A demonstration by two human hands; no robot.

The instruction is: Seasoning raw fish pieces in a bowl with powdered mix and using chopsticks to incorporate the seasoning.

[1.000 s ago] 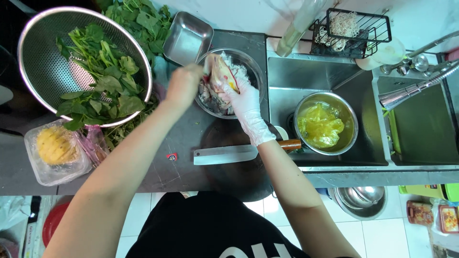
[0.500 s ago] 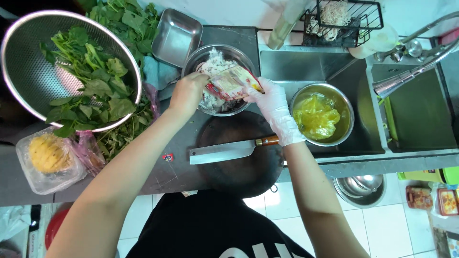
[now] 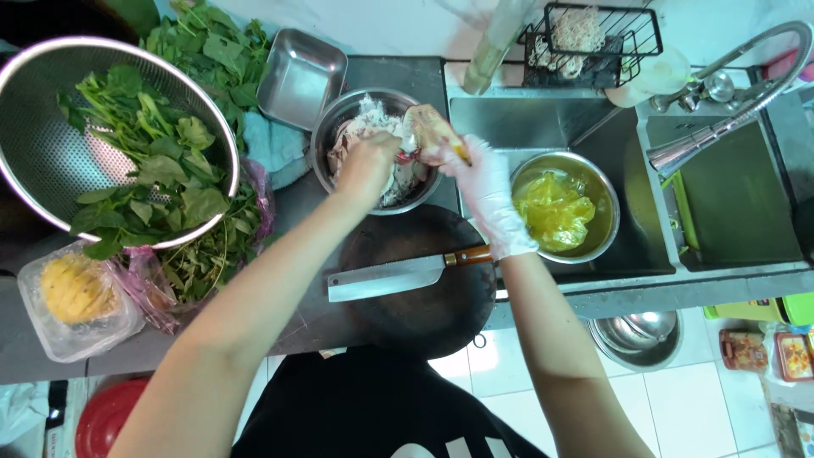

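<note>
Our gloved right hand (image 3: 485,188) closes its fingers around a fish (image 3: 431,136), head tilted up-left above the steel bowl (image 3: 335,127); our bare left hand (image 3: 366,165), nearer the bowl's middle, curls onto the meat there.

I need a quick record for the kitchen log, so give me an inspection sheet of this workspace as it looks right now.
Surface: dark counter with a round dark cutting board.
Job's things: left hand, bare, and gloved right hand hold a piece of raw meat over a steel bowl of pale pieces.
Clutter: cleaver, colander of greens, empty steel tray, plastic tub.
Grippers: both hands closed on the meat.
Cables: nothing seen.
Surroundings: sink holding a bowl of yellow liquid, tap, wire rack.
</note>
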